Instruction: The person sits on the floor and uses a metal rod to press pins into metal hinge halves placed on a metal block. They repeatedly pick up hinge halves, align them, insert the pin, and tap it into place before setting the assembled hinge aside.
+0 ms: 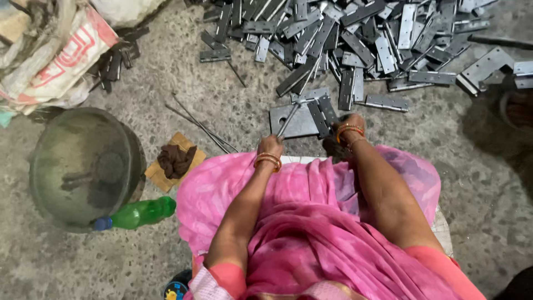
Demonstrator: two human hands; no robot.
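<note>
Left hand (pixel 270 145) grips hammer (pixel 291 114); green bottle (pixel 139 214) lies beside round pan (pixel 83 166).

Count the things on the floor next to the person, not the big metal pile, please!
Green plastic bottle: 1
Round metal pan: 1
Dark cloth lump on a board: 1
Thin metal rods: 2
Printed sack: 1
Total: 6

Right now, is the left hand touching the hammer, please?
Touching: the head view shows the left hand closed round the hammer handle's lower end.
</note>
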